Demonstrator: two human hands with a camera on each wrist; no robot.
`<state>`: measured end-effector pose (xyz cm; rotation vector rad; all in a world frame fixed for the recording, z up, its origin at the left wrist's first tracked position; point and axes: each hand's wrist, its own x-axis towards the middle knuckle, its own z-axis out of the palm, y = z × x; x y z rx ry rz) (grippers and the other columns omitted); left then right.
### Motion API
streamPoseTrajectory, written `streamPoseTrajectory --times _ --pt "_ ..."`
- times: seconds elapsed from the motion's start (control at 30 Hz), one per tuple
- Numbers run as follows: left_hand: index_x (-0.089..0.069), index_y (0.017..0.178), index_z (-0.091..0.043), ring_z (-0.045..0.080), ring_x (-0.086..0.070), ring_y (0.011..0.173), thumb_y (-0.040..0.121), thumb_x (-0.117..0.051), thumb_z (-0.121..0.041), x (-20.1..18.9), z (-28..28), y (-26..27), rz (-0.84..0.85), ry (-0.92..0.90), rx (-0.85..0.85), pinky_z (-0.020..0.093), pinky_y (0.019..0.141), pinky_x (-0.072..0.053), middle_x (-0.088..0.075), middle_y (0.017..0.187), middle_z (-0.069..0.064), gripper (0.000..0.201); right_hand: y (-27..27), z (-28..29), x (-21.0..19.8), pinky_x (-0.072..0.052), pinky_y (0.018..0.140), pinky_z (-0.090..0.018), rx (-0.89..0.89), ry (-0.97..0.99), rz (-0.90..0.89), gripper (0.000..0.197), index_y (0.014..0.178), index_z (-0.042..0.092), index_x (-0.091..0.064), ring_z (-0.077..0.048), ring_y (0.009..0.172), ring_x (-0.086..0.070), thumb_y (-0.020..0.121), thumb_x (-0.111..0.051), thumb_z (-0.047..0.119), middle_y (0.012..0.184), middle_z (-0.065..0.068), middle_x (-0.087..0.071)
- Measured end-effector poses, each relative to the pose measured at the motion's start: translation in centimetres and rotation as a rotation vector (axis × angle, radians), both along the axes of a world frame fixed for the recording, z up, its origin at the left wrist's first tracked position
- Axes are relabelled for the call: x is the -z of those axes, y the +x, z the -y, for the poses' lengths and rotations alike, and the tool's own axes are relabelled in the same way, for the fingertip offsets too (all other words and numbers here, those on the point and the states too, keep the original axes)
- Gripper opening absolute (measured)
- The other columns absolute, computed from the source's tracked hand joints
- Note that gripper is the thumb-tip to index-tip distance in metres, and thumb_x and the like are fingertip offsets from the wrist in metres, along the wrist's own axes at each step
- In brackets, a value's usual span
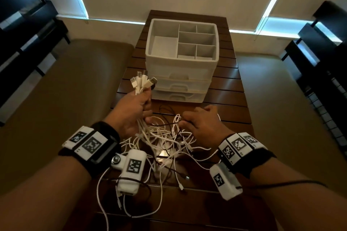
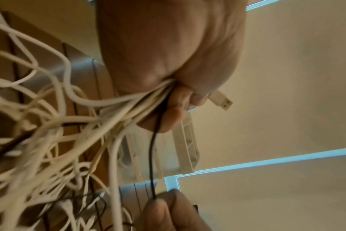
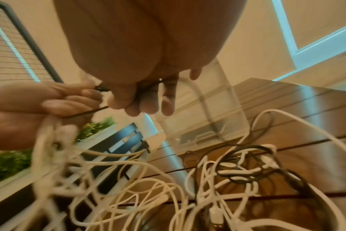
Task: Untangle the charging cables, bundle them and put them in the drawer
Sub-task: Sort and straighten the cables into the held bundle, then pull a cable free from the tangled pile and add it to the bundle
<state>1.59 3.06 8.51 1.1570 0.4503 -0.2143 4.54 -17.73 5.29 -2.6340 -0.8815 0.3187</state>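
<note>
My left hand (image 1: 131,114) grips a bunch of white charging cables just below their USB plugs (image 1: 142,81), which stick up out of the fist; one plug (image 2: 223,102) pokes past the fingers. The rest hangs into a tangle of white and black cables (image 1: 165,142) on the wooden slatted table (image 1: 231,103). My right hand (image 1: 202,124) hovers over the tangle with curled fingers and pinches a thin black cable (image 2: 152,156) that runs taut from the left fist. The white three-drawer unit (image 1: 180,78) stands behind, all drawers shut.
An open compartment tray (image 1: 163,43) forms the top of the drawer unit. Loose cable ends trail over the table's near edge (image 1: 131,212). Dark benches (image 1: 28,33) stand at the far left and far right (image 1: 323,52), with tan floor on both sides of the table.
</note>
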Motion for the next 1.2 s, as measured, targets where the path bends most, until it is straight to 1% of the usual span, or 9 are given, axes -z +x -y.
streamPoseTrajectory --times 0.1,0.23,0.33,0.47,0.63,0.77,0.9,1.07,1.2 --pt "-0.043 0.073 -0.019 0.008 -0.022 0.039 0.098 -0.051 -0.021 -1.6 -0.8 -0.3 -0.023 0.222 0.147 0.02 0.037 -0.025 -0.027 0.05 -0.007 0.026 0.9 0.9 0.7 -0.038 0.081 -0.037 0.088 0.097 -0.091 0.035 0.064 0.031 -0.038 -0.013 0.068 -0.05 0.097 -0.047 0.038 0.061 0.013 -0.047" --pt "-0.052 0.064 -0.014 0.013 -0.035 0.042 0.089 -0.061 -0.017 -4.6 -1.3 -0.8 -0.059 0.937 0.479 0.023 0.04 -0.029 -0.043 0.051 0.0 0.026 2.1 2.4 1.4 -0.039 0.061 -0.026 0.213 0.133 -0.25 0.03 0.068 0.023 -0.048 -0.008 0.061 -0.051 0.096 -0.052 0.031 0.065 0.008 -0.054" --pt "-0.054 0.058 -0.02 0.012 -0.044 0.049 0.09 -0.06 -0.023 -5.7 -1.0 -0.8 0.054 1.288 0.462 0.024 0.043 -0.032 -0.052 0.056 -0.003 0.033 2.1 2.6 1.4 -0.042 0.056 -0.024 0.214 0.144 -0.339 0.031 0.066 0.017 -0.053 -0.008 0.057 -0.053 0.095 -0.055 0.029 0.063 0.002 -0.058" --pt "-0.064 0.073 -0.016 0.009 -0.048 0.052 0.09 -0.063 -0.024 -4.1 1.2 -1.0 0.281 1.054 0.27 0.016 0.045 -0.034 -0.06 0.063 0.002 0.019 1.9 0.0 -0.8 -0.04 0.055 -0.026 0.113 0.186 -0.322 0.032 0.068 0.01 -0.052 -0.008 0.052 -0.046 0.094 -0.057 0.029 0.059 0.003 -0.049" --pt "-0.066 0.073 -0.029 -0.009 -0.059 0.057 0.081 -0.076 -0.016 -3.0 3.0 -1.1 0.36 0.901 0.305 0.008 0.049 -0.041 -0.065 0.06 -0.015 0.018 2.4 -1.8 -2.6 -0.054 0.073 -0.033 -0.01 0.062 -0.283 0.009 0.089 0.016 -0.067 -0.015 0.076 -0.063 0.089 -0.061 0.021 0.086 0.0 -0.068" --pt "-0.07 0.079 -0.02 0.003 -0.065 0.065 0.078 -0.075 -0.011 -2.8 1.9 -0.9 0.298 0.775 0.217 0.023 0.062 -0.051 -0.072 0.071 -0.004 0.01 1.8 -1.6 -3.5 -0.043 0.063 -0.029 -0.102 0.122 -0.372 0.021 0.084 0.017 -0.071 -0.009 0.061 -0.052 0.095 -0.056 0.026 0.075 -0.004 -0.066" --pt "-0.064 0.08 -0.008 0.002 -0.047 0.041 0.083 -0.066 0.001 -3.3 2.3 -1.5 0.267 0.532 0.242 0.014 0.042 -0.036 -0.06 0.053 -0.005 0.01 1.8 -2.1 -3.3 -0.049 0.07 -0.028 -0.089 0.185 -0.398 0.016 0.091 0.026 -0.073 -0.004 0.07 -0.061 0.094 -0.057 0.027 0.078 0.009 -0.068" --pt "-0.06 0.066 -0.014 0.004 -0.044 0.042 0.083 -0.066 0.0 -3.7 -0.9 -1.5 0.216 0.8 0.3 0.018 0.043 -0.035 -0.054 0.048 -0.004 0.022 2.9 1.0 -2.2 -0.051 0.068 -0.027 0.015 0.134 -0.434 0.02 0.08 0.019 -0.065 -0.006 0.069 -0.062 0.093 -0.058 0.031 0.071 0.009 -0.066" --pt "-0.068 0.072 -0.014 0.005 -0.047 0.045 0.079 -0.072 -0.004 -4.4 -3.9 -2.4 0.105 0.95 0.592 0.016 0.042 -0.035 -0.061 0.052 -0.004 0.013 3.1 3.7 -1.2 -0.042 0.068 -0.026 0.108 0.057 -0.391 0.019 0.078 0.02 -0.063 -0.006 0.07 -0.057 0.094 -0.057 0.03 0.074 0.008 -0.061"
